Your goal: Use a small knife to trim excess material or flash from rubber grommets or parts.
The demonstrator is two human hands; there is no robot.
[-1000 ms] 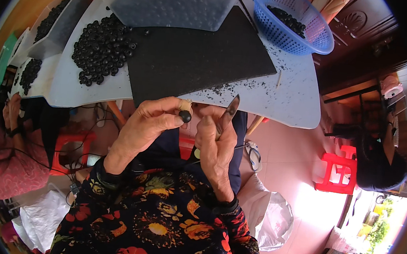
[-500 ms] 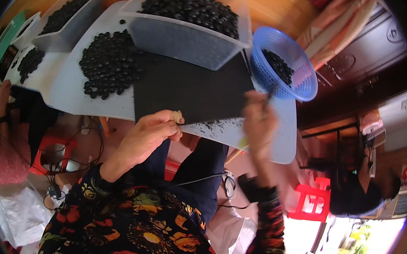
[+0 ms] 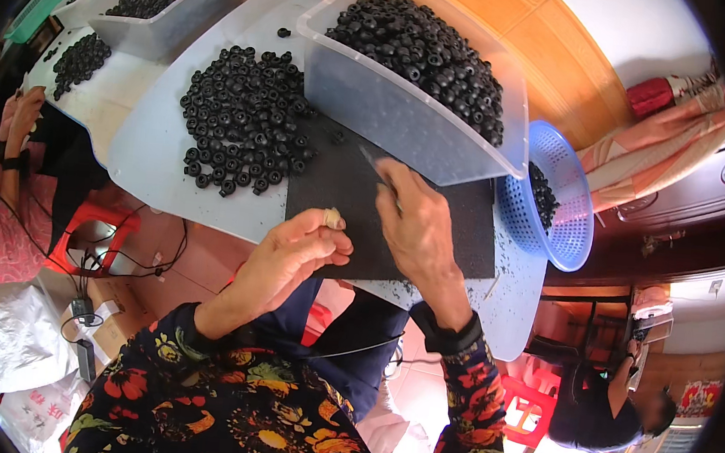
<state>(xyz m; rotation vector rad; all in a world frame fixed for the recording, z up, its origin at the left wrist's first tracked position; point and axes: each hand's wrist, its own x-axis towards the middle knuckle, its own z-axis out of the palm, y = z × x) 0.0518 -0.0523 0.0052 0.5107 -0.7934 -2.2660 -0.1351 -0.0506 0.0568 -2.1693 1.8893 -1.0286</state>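
My right hand [image 3: 415, 218] grips a small knife [image 3: 371, 155], its thin blade pointing toward the rings, over a black mat [image 3: 456, 243]. The handle is hidden in my fingers. My left hand [image 3: 296, 251] hovers at the mat's near left edge, palm turned up, fingers loosely curled and apart, with nothing visible in them. A pale finger cover [image 3: 333, 219] wraps one of its fingertips. Left of the mat lies a heap of small black ring-shaped parts [image 3: 242, 121], spilling onto the mat's far left corner.
Behind the mat stands a clear plastic bin [image 3: 408, 101] full of black parts. A blue basket [image 3: 584, 211] with more sits at its right. Black crumbs litter the white table [image 3: 149, 156]. Another person's hand [image 3: 23, 115] is at the left table; red stools [image 3: 91, 224] stand below.
My right hand has moved left with the knife, from beside the blue basket to over the mat. My left hand's fingers have loosened a little. The view has swung, shifting the table.
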